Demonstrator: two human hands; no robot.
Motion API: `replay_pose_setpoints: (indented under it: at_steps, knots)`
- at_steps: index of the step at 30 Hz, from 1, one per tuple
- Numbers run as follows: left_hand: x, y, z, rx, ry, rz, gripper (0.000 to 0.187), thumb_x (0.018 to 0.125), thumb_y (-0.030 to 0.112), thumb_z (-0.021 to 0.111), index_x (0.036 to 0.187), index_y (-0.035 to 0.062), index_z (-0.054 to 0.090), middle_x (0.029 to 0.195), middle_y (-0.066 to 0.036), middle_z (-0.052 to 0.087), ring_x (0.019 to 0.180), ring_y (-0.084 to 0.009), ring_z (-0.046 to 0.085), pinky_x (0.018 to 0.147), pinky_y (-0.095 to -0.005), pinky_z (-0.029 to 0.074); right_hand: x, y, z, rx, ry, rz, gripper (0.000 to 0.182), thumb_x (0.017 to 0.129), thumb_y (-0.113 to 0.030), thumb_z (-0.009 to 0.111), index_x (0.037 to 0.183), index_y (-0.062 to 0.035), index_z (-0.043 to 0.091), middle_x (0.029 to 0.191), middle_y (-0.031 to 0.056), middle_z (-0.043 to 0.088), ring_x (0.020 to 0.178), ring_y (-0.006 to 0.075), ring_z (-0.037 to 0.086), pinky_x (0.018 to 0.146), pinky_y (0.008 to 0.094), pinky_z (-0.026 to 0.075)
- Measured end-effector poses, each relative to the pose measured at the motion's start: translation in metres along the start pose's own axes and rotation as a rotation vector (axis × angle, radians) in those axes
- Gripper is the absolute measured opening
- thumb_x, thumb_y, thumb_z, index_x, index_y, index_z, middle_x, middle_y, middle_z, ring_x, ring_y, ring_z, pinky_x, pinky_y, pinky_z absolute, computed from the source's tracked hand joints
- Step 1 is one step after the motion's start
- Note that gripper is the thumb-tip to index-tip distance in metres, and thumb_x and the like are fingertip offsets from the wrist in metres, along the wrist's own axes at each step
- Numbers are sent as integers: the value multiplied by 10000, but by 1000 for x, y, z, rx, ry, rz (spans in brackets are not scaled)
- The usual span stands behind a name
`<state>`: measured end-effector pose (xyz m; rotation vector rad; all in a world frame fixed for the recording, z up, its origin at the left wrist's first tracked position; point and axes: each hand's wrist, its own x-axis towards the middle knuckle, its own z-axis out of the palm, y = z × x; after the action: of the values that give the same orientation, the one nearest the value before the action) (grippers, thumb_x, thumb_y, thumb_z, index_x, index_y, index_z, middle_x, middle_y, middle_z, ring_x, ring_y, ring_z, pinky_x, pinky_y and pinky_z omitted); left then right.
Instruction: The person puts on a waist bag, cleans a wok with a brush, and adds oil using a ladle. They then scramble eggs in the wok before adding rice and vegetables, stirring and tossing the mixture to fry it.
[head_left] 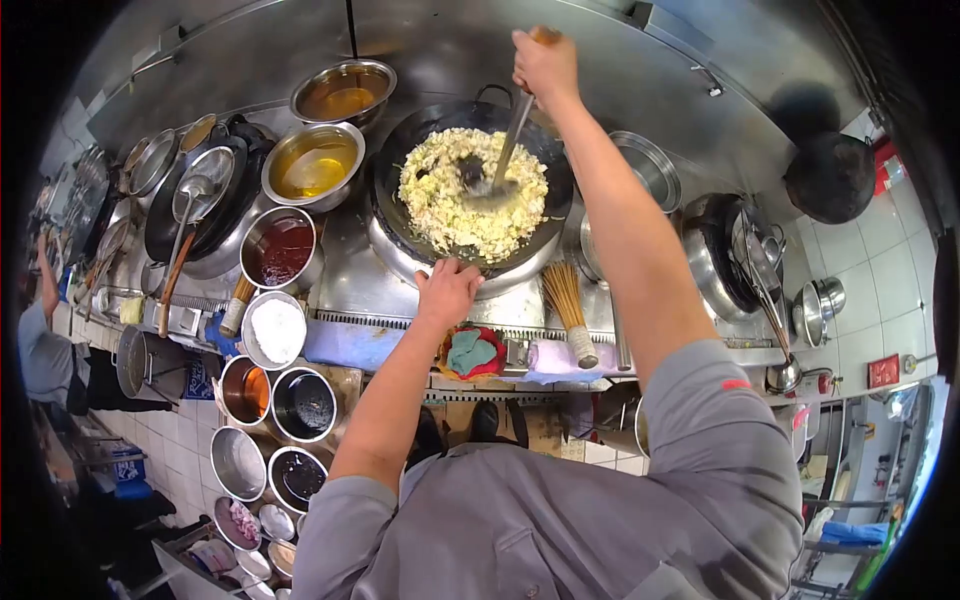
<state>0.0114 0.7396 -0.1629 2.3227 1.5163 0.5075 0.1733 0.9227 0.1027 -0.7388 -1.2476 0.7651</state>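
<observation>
A dark wok [393, 212] sits on the stove, holding a ring of chopped pale yellow and white food [440, 205] that looks like egg and rice. My right hand [546, 68] is wrapped round the wooden-ended handle of a long metal ladle [516, 130]. The ladle's head is blurred and dips into the food near the wok's middle. At the wok's near rim is my left hand [449, 291], its fingers bent over the edge; whatever they pinch there is hidden. Just below that hand lie folded red and green cloths [472, 352].
Left of the wok stand bowls of yellow oil [314, 168], red sauce [280, 250] and white powder [278, 331]. A bamboo brush [570, 312] lies at the right front. Another wok [707, 255] stands farther right. A person [52, 350] works at the far left.
</observation>
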Motion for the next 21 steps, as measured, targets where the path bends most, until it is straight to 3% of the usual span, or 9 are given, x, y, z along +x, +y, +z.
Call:
replay_pose_setpoints:
  at_steps: [2, 4, 6, 8, 10, 13, 15, 19, 21]
  knots:
    - [-3, 3, -1, 34, 23, 3, 182, 943, 360, 542, 1001, 227, 653, 1042, -6, 576, 1081, -211, 528, 853, -587, 348, 12, 0, 9, -59, 26, 63, 327, 904, -101, 621, 643, -118, 426, 501, -22, 426, 378, 94, 373, 381, 272, 307]
    - [3, 1, 5, 25, 85, -2, 181, 937, 360, 547, 1000, 227, 652, 1041, -7, 582, 1071, -215, 536, 838, -571, 349, 2, 2, 9, 183, -63, 38, 318, 891, -80, 622, 647, -114, 421, 502, -22, 423, 382, 101, 381, 383, 270, 319]
    - [-2, 0, 5, 16, 77, 9, 179, 933, 360, 554, 998, 228, 657, 1044, -9, 582, 1068, -218, 536, 831, -565, 347, -34, 12, 16, 117, 5, -105, 334, 886, -112, 642, 642, -122, 414, 505, -34, 393, 393, 98, 357, 398, 261, 310]
    - [-1, 2, 3, 15, 37, -17, 185, 937, 362, 552, 1006, 229, 661, 1053, -10, 581, 1083, -219, 528, 837, -572, 346, -29, 3, 10, 155, -81, 55, 335, 890, -109, 639, 641, -122, 416, 510, -31, 395, 399, 97, 359, 402, 263, 314]
    - [-1, 3, 4, 13, 37, -25, 191, 943, 363, 544, 1016, 233, 663, 1053, -15, 573, 1098, -220, 516, 847, -575, 344, 11, -5, -12, -66, 34, 232, 334, 901, -104, 617, 640, -119, 409, 509, -22, 390, 401, 99, 359, 400, 268, 325]
    - [-1, 1, 7, -12, 48, -24, 195, 949, 361, 535, 1016, 228, 659, 1049, -19, 558, 1089, -225, 508, 854, -575, 343, 25, -1, -58, -69, 211, 102, 322, 906, -107, 610, 647, -122, 419, 504, -22, 372, 397, 99, 350, 391, 269, 309]
    - [-1, 1, 9, -41, 42, -14, 191, 953, 360, 527, 998, 231, 661, 1058, -16, 541, 1087, -225, 500, 858, -572, 342, -7, 7, -63, -105, 257, -119, 330, 882, -145, 623, 608, -136, 437, 487, -13, 434, 384, 100, 443, 373, 259, 358]
    - [-8, 7, 2, 13, 6, -9, 213, 960, 366, 508, 991, 221, 661, 1046, -16, 584, 1095, -211, 523, 887, -572, 344, 6, -9, -33, -9, 23, 156, 337, 900, -69, 592, 630, -118, 396, 492, -17, 402, 383, 108, 391, 379, 266, 336]
    - [2, 2, -4, 184, 53, 111, 234, 959, 370, 501, 975, 206, 668, 989, -27, 656, 1038, -200, 590, 926, -573, 343, 23, -24, -17, -239, 350, 109, 279, 892, -150, 563, 634, -103, 466, 538, 18, 472, 417, 144, 419, 399, 332, 338]
